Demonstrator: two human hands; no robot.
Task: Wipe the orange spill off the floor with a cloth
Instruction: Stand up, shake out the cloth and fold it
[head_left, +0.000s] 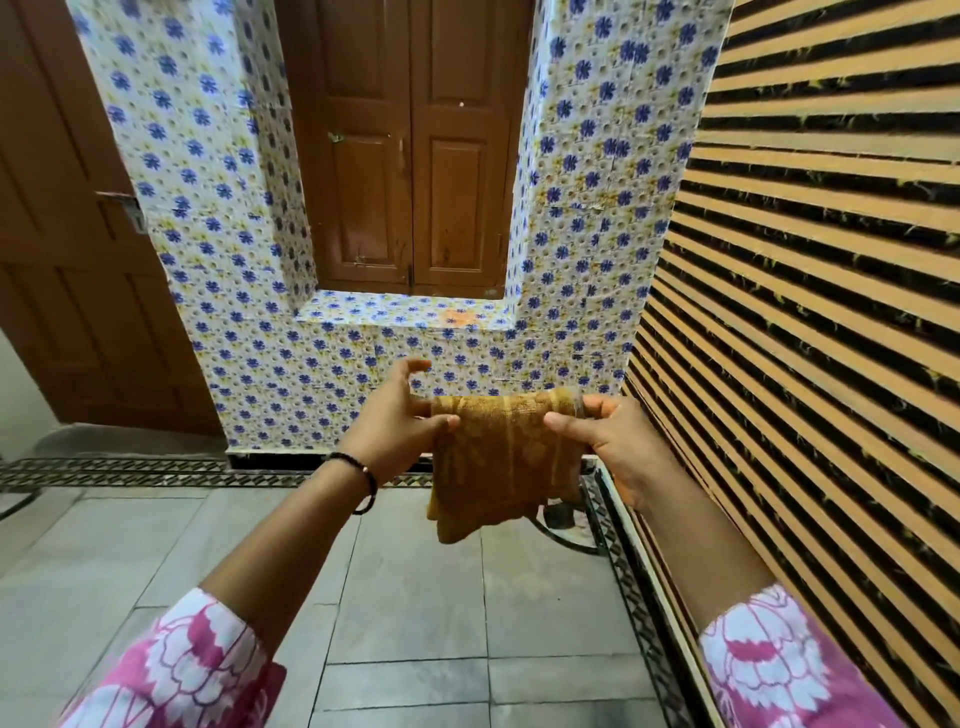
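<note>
Both arms outstretched — left hand (392, 423) and right hand (605, 434) raised, thumbs pinching inward.

cloth (501, 462): covers right hand (605, 441) fingers | dark object (558, 514) on floor behind cloth: mostly hidden, unidentifiable | sleeves (197, 670): cropped at near edge

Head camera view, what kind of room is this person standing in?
Probably a room in a home: grey stone floor tiles, brown wooden shutters set in a niche papered with blue flowers, and a wooden door on the left.
</note>
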